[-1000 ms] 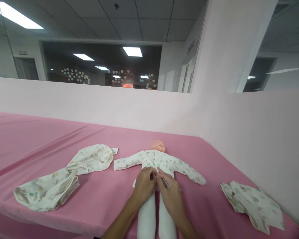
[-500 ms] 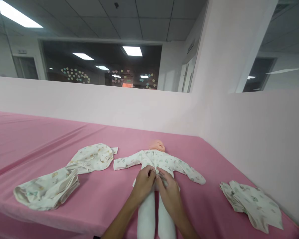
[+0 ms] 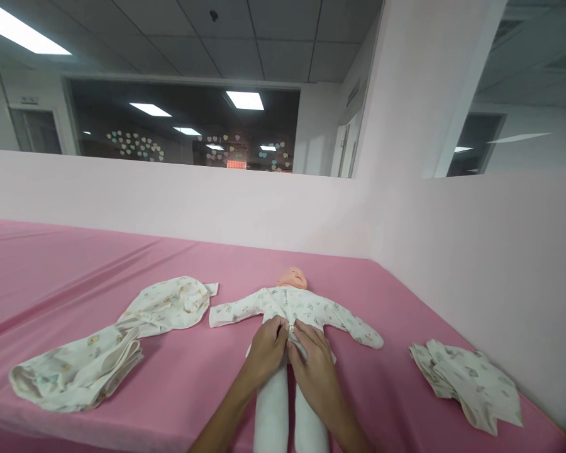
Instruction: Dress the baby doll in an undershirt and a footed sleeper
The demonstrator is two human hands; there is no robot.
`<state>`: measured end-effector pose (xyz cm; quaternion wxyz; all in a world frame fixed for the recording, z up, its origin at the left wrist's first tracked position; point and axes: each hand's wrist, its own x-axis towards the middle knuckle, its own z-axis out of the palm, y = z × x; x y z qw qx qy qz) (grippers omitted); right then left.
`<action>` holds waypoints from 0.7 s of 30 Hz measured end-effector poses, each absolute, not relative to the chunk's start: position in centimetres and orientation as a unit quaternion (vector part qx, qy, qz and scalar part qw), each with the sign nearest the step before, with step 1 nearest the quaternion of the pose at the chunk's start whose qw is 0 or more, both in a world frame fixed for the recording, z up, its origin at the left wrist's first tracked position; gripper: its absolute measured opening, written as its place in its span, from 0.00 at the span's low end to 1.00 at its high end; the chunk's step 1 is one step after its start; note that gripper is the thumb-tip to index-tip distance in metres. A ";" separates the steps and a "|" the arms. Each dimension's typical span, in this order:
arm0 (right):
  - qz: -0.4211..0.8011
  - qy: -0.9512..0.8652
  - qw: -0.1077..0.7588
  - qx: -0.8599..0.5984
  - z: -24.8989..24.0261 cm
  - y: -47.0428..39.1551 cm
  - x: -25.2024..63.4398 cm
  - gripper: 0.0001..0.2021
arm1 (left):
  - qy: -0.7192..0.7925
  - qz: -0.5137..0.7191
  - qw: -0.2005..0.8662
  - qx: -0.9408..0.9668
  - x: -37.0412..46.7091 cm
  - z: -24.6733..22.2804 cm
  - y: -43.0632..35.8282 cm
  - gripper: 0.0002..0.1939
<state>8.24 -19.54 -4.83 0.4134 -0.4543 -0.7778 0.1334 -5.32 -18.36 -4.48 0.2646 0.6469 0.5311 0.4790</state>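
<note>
Pale walls [image 3: 207,201] are standing along the far and right edges of the desk [image 3: 207,352], which a pink cloth [image 3: 99,251] is covering, and a window [image 3: 183,110] above the far edge is showing ceiling lights [image 3: 244,100] and heart-shaped stickers [image 3: 139,145]. Closer to the far right corner than the clothes at left, a doll [image 3: 280,302] is lying on its back, its head [image 3: 294,277] pointing toward the far edge and its white legs [image 3: 271,409] stretching toward the near side. It is wearing a printed shirt [image 3: 306,306], whose sleeves are spreading outward.

Two bare forearms are reaching in from the near side, slanting toward each other, and the hands are meeting close together over the shirt's lower front. The left hand [image 3: 266,346] is bending at the knuckles, its thumb and forefinger pinching the shirt's front. The right hand [image 3: 315,362] is lying flatter, back upward, its fingers angling forward and touching the shirt; whether they are clamping any cloth, I cannot tell.

Toward the front edge at left, printed clothes [image 3: 170,305] are lying bunched, well apart from the left hand. Beside the right edge, a folded garment [image 3: 476,384] is resting.
</note>
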 end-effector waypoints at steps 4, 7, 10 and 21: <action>0.168 -0.769 0.411 -0.460 -5.0 -19.6 8.7 0.21 | 0.522 0.504 0.250 0.641 -5.5 -4.2 -18.1 0.12; 0.198 -0.739 0.433 -0.477 -4.9 -18.4 10.1 0.20 | 0.572 0.503 0.212 0.612 -7.3 -4.0 -16.8 0.12; 0.213 -0.695 0.455 -0.515 -4.7 -15.7 12.5 0.18 | 0.662 0.401 0.146 0.617 -10.0 -4.2 -14.7 0.15; 0.217 -0.712 0.392 -0.541 -7.0 -11.5 15.7 0.15 | 0.667 0.346 0.161 0.639 -11.5 -7.3 -10.9 0.23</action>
